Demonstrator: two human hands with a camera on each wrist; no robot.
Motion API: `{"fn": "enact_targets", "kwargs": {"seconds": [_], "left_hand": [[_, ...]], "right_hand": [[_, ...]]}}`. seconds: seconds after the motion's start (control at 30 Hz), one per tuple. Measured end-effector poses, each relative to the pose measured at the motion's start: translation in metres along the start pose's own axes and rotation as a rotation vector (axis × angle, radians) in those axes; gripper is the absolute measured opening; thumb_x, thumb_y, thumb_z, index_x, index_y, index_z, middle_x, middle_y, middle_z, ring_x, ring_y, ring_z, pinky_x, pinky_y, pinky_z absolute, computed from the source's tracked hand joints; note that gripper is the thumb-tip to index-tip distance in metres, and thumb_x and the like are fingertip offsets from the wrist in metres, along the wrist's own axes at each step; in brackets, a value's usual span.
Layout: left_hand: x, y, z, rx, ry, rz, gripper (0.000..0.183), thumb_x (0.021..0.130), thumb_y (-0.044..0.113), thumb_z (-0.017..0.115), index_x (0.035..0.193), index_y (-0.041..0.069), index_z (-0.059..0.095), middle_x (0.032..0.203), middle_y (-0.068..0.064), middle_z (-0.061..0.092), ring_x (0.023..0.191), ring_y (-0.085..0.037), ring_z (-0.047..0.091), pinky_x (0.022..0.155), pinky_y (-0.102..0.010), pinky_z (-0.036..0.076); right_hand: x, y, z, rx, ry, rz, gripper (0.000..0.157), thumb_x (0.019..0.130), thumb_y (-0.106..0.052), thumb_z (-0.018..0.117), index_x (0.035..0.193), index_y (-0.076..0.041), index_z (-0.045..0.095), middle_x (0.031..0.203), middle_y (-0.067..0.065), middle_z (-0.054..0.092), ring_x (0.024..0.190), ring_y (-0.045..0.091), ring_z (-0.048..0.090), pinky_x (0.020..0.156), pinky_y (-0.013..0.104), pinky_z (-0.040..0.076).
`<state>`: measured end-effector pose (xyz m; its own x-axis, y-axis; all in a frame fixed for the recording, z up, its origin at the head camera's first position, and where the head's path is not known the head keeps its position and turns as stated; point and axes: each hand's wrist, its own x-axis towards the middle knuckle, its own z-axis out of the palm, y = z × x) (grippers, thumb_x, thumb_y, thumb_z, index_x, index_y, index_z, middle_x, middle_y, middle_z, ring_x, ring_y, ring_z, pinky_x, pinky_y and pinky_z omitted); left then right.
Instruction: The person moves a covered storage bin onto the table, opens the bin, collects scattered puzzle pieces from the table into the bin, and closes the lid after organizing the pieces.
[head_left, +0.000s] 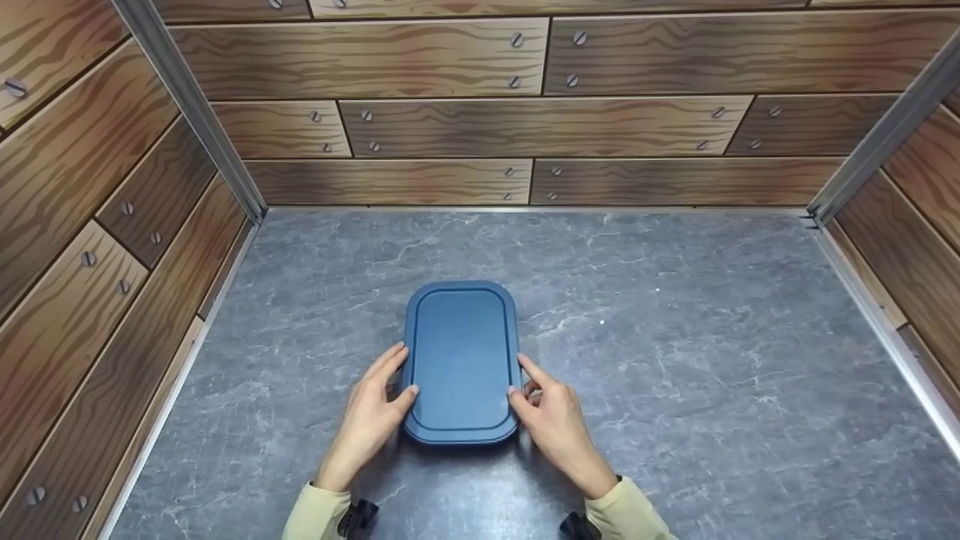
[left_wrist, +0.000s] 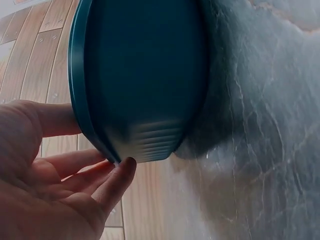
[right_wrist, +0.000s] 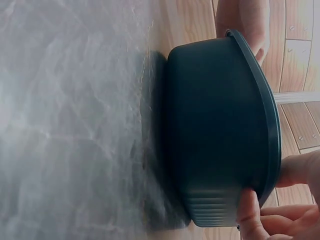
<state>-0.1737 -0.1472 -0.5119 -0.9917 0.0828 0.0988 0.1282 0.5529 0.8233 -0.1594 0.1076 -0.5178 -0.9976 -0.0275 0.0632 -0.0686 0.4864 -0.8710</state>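
Note:
A blue lidded food container, long and rounded at the corners, stands upright on the grey surface with its lid on. My left hand holds its left rim, the thumb over the lid's edge and the fingers along the side. On the opposite rim, my right hand pinches the edge in much the same way. From the left wrist, the container's side wall shows a ribbed patch low near the fingertips. The right wrist view shows the dark wall with fingers under the rim. What is inside stays hidden.
The grey marbled tabletop spreads around the container. Wood-patterned panels enclose it at the back and on both sides, with metal strips at the corners. Pale sleeves and dark wrist straps show at the front.

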Motion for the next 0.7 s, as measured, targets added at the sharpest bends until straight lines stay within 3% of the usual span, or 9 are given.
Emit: {"fn": "enact_targets", "kwargs": {"seconds": [0.07,0.17,0.3,0.4,0.5,0.7], "left_hand": [[0.001,0.001,0.001,0.038,0.012,0.001,0.054,0.087,0.013,0.065,0.138,0.007,0.047,0.145,-0.006,0.038,0.131,-0.024,0.036,0.102,-0.042,0.037],[0.002,0.003,0.005,0.124,0.035,0.018,0.051,0.090,0.019,0.061,0.138,0.009,0.048,0.146,-0.006,0.036,0.133,-0.024,0.033,0.106,-0.044,0.031],[0.007,0.005,0.015,0.241,0.030,0.060,0.052,0.093,0.028,0.055,0.141,0.011,0.043,0.151,-0.005,0.027,0.137,-0.021,0.024,0.110,-0.044,0.025],[0.016,0.006,0.023,0.354,0.002,0.126,0.057,0.094,0.033,0.052,0.145,0.011,0.037,0.153,-0.005,0.022,0.140,-0.021,0.015,0.111,-0.044,0.021],[0.026,0.005,0.029,0.486,-0.027,0.204,0.061,0.096,0.039,0.047,0.147,0.011,0.031,0.154,-0.007,0.019,0.141,-0.024,0.010,0.112,-0.046,0.019],[0.037,0.004,0.034,0.641,-0.074,0.270,0.058,0.097,0.050,0.036,0.148,0.023,0.031,0.154,0.000,0.019,0.142,-0.025,0.006,0.110,-0.052,0.020]], "right_hand": [[0.003,0.000,0.000,-0.039,0.026,-0.012,0.054,0.087,-0.019,0.064,0.137,-0.008,0.048,0.084,0.000,0.059,0.062,0.013,0.056,0.050,0.026,0.046],[0.009,0.001,0.001,-0.144,0.063,-0.093,0.055,0.087,-0.024,0.064,0.138,-0.012,0.048,0.114,0.009,0.060,0.093,0.016,0.057,0.076,0.034,0.051],[0.022,0.003,0.009,-0.296,0.041,-0.261,0.062,0.091,-0.033,0.058,0.144,-0.011,0.037,0.150,0.005,0.029,0.134,0.022,0.028,0.106,0.048,0.030],[0.036,0.001,0.015,-0.413,-0.025,-0.344,0.066,0.094,-0.041,0.050,0.148,-0.011,0.029,0.154,0.008,0.018,0.141,0.024,0.012,0.111,0.050,0.015],[0.048,0.001,0.021,-0.530,-0.071,-0.398,0.067,0.096,-0.046,0.043,0.149,-0.010,0.025,0.154,0.010,0.016,0.141,0.027,0.007,0.113,0.049,0.008],[0.058,-0.002,0.024,-0.651,-0.141,-0.417,0.065,0.097,-0.049,0.036,0.149,-0.011,0.027,0.154,0.008,0.018,0.141,0.030,0.004,0.112,0.050,0.006]]}}
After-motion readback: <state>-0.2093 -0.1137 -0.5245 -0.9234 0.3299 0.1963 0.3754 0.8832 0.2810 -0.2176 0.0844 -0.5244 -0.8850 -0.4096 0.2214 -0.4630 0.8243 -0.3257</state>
